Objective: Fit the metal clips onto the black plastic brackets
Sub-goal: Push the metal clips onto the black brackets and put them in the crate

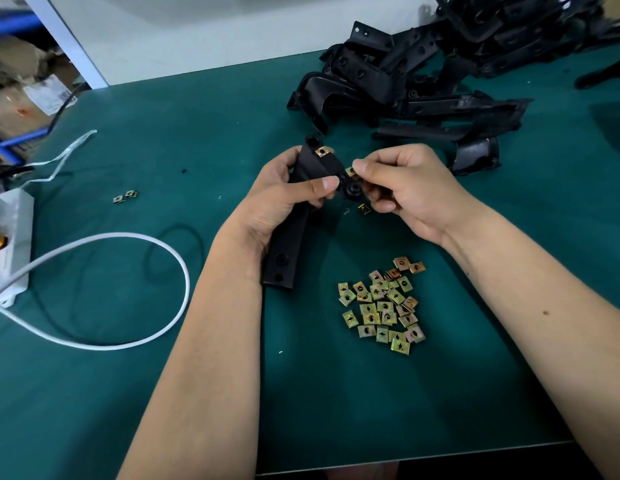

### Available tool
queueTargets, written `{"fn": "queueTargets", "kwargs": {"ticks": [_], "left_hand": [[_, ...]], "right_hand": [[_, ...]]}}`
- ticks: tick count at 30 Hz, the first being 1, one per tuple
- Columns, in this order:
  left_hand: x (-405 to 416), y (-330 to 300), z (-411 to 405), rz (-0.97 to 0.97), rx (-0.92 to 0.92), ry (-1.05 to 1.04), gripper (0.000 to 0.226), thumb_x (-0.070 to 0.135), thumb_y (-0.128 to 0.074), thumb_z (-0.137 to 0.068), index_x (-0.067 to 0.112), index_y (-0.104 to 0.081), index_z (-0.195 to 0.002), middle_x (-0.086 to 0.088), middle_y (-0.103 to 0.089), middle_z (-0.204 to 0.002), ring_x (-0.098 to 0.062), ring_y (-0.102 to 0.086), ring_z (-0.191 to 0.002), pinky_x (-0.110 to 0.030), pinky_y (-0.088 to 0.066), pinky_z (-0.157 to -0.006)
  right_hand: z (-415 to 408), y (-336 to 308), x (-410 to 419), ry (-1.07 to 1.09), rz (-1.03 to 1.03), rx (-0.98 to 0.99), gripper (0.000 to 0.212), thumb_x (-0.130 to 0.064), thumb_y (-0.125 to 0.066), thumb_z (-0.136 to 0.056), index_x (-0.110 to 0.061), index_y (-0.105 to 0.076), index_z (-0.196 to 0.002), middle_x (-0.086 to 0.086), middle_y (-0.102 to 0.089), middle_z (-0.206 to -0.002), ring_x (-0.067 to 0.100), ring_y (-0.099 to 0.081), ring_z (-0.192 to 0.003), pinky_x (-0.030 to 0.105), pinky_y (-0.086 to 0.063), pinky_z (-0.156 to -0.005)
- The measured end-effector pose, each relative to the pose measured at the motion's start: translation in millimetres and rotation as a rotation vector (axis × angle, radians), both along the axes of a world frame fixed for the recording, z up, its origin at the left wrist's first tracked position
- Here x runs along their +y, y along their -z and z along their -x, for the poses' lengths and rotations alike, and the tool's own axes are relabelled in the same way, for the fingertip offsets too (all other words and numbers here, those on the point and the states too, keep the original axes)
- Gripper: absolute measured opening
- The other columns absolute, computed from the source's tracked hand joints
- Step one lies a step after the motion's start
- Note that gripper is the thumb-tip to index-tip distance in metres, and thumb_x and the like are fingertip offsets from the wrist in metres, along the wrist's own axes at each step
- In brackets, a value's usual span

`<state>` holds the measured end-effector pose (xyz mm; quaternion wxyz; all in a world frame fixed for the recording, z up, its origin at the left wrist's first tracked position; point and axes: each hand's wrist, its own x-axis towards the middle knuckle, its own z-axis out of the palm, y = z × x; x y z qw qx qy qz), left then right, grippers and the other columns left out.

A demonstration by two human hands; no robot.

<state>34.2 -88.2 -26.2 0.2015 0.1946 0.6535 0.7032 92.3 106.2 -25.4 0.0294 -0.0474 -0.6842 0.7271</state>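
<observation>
Left hand [284, 199] wrapped around a black bracket [291, 237], thumb pressed across its front, the long leg running down toward 6 o'clock past the wrist. One metal clip [321, 151] already seated on the bracket's top edge, at 12 o'clock from the left thumb. Right hand [402, 192] just at 3 o'clock of the bracket, thumb and forefinger pinching a second clip [350, 171] against the bracket's side tab. Another loose clip [364, 209] lying on the green mat [197, 150] right under the right hand's fingers, at 6 o'clock.

Heap of spare clips [384, 303] spread flat on the mat at 6 o'clock from the right hand, between the two forearms. Two stray clips [125, 196] well apart at 9 o'clock from the left hand. Pile of black brackets [423, 74] stacked at 1 o'clock, near the mat's far edge. White cable [156, 244] looping at 8 o'clock, running to a white box [10, 244] at the left edge. No bins or trays in view holding any parts; everything lying straight on the mat.
</observation>
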Motion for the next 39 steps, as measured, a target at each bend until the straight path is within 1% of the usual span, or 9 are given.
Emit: {"fn": "queueTargets", "kwargs": {"ticks": [5, 12, 20, 24, 27, 30, 32, 34, 39], "left_hand": [[-0.8, -0.2, -0.2, -0.001, 0.006, 0.010, 0.048, 0.010, -0.082, -0.077, 0.011, -0.061, -0.120, 0.005, -0.072, -0.081, -0.010, -0.065, -0.071, -0.022, -0.053, -0.069], [-0.5, -1.8, -2.0, 0.057, 0.045, 0.011, 0.039, 0.015, -0.079, -0.081, 0.006, -0.060, -0.113, 0.003, -0.071, -0.079, -0.011, -0.064, -0.073, -0.021, -0.052, -0.069], [0.8, -3.3, -4.0, 0.058, 0.033, 0.033, 0.039, 0.017, -0.080, -0.074, 0.008, -0.062, -0.107, -0.002, -0.070, -0.082, -0.014, -0.063, -0.073, -0.021, -0.053, -0.068], [3.5, -3.5, -6.0, 0.030, 0.002, -0.018, 0.032, 0.005, -0.076, -0.085, 0.006, -0.061, -0.113, -0.003, -0.069, -0.081, -0.015, -0.060, -0.069, -0.023, -0.053, -0.067], [9.3, -4.3, -8.8, -0.112, -0.113, -0.121, 0.017, 0.004, -0.066, -0.096, 0.005, -0.060, -0.113, -0.009, -0.065, -0.081, -0.014, -0.057, -0.064, -0.023, -0.048, -0.061], [13.6, -4.2, -9.0, -0.215, -0.187, -0.186, 0.006, 0.010, -0.061, -0.102, 0.009, -0.064, -0.106, -0.008, -0.072, -0.098, -0.017, -0.063, -0.078, -0.025, -0.050, -0.064], [15.1, -2.7, -8.7, -0.198, -0.148, -0.187, 0.008, 0.012, -0.059, -0.103, 0.012, -0.066, -0.107, -0.003, -0.075, -0.110, -0.017, -0.066, -0.090, -0.028, -0.052, -0.072], [15.3, -2.5, -9.2, -0.191, -0.122, -0.198, 0.009, 0.011, -0.060, -0.103, 0.013, -0.067, -0.109, 0.001, -0.075, -0.109, -0.015, -0.067, -0.088, -0.028, -0.052, -0.074], [16.5, -2.9, -10.8, -0.250, -0.108, -0.230, 0.018, 0.007, -0.059, -0.102, 0.007, -0.062, -0.120, 0.001, -0.072, -0.103, -0.010, -0.063, -0.076, -0.020, -0.048, -0.059]], "right_hand": [[-1.1, -0.6, 1.3, -0.042, 0.002, -0.013, 0.017, -0.008, -0.066, -0.099, -0.001, -0.071, -0.084, 0.007, -0.057, -0.072, 0.009, -0.049, -0.059, 0.018, -0.032, -0.044], [-1.1, 1.3, -0.3, -0.012, 0.019, -0.010, 0.021, -0.006, -0.066, -0.098, -0.005, -0.069, -0.077, 0.003, -0.056, -0.065, 0.010, -0.045, -0.056, 0.017, -0.029, -0.042], [-2.4, 1.8, -0.5, -0.073, 0.022, -0.011, 0.023, -0.005, -0.067, -0.096, -0.004, -0.067, -0.074, 0.006, -0.057, -0.071, 0.010, -0.045, -0.056, 0.019, -0.027, -0.043], [-2.1, 2.4, -3.5, -0.037, -0.047, 0.016, 0.022, -0.010, -0.065, -0.099, -0.002, -0.070, -0.079, 0.005, -0.059, -0.071, 0.014, -0.047, -0.060, 0.023, -0.032, -0.046], [-1.5, 4.2, -8.3, 0.066, -0.151, 0.096, 0.024, -0.023, -0.066, -0.100, -0.006, -0.074, -0.084, 0.005, -0.063, -0.074, 0.016, -0.056, -0.065, 0.027, -0.041, -0.049], [-2.5, 5.6, -11.5, 0.096, -0.290, 0.173, 0.015, -0.027, -0.078, -0.091, -0.013, -0.078, -0.096, 0.003, -0.072, -0.084, 0.012, -0.063, -0.070, 0.026, -0.049, -0.052], [-2.5, 8.3, -13.9, 0.121, -0.392, 0.191, 0.019, -0.026, -0.084, -0.085, -0.016, -0.077, -0.100, 0.002, -0.075, -0.088, 0.009, -0.065, -0.073, 0.023, -0.051, -0.057], [-2.3, 9.4, -17.2, 0.152, -0.412, 0.191, 0.019, -0.026, -0.085, -0.083, -0.018, -0.077, -0.098, -0.002, -0.075, -0.085, 0.007, -0.066, -0.071, 0.023, -0.051, -0.060], [-2.8, 7.7, -20.0, 0.199, -0.423, 0.210, 0.013, -0.031, -0.084, -0.083, -0.020, -0.077, -0.087, -0.003, -0.073, -0.075, 0.005, -0.060, -0.058, 0.028, -0.050, -0.058]]}}
